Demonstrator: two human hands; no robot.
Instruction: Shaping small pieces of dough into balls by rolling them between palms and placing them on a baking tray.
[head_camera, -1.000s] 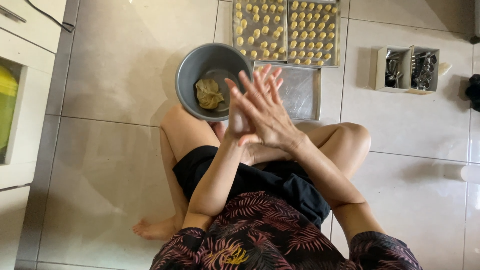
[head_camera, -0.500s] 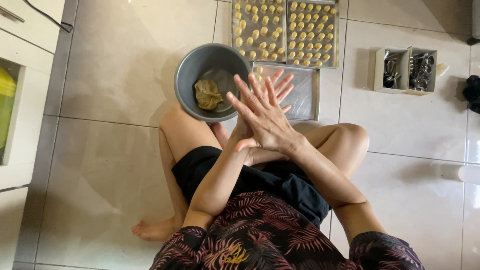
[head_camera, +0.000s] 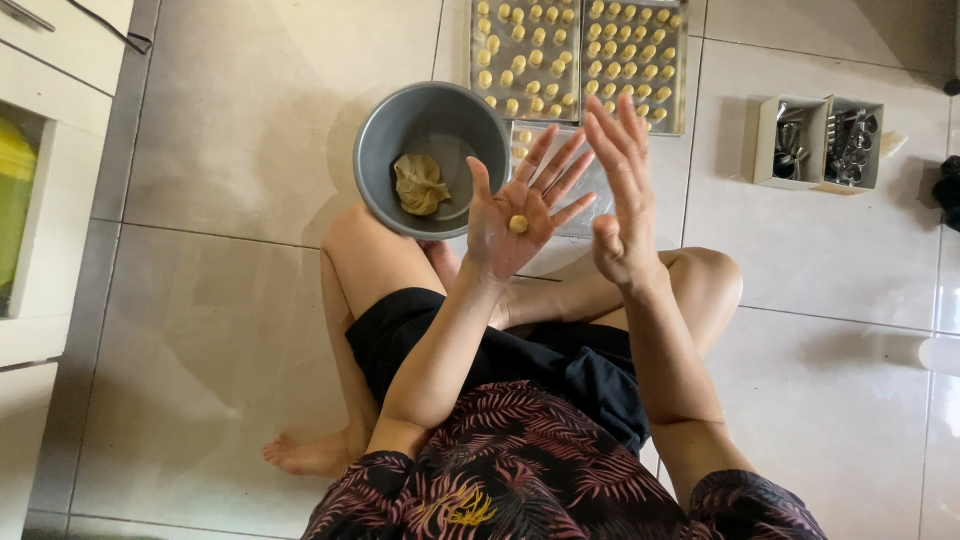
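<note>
Head view, and the palms have come apart! Half a second ago the two hands were pressed flat together, rolling; now the left hand (head_camera: 515, 215) lies open, palm up, and a small round dough ball (head_camera: 518, 224) sits bare in the middle of it. No clench there at all: fingers spread, the ball simply resting on the palm. The right hand (head_camera: 622, 200) has lifted off to the right, just beside the left, fingers straight and loose, holding nothing.

That reads as one ball rolled and finished, ready to leave the palm.

Behind the hands, on the floor, the grey bowl (head_camera: 432, 155) sits to the left by the knee, a lump of dough (head_camera: 421, 184) lying in it. Further off, two baking trays (head_camera: 580, 60) lie side by side, packed with rows of small pale balls. A third tray (head_camera: 590, 195) lies nearer, mostly hidden behind the fingers; it seems to carry only a few pieces, though I can't be sure. Far right, a divided box of metal cutters (head_camera: 820, 142) stands well apart on the tiles.
</note>
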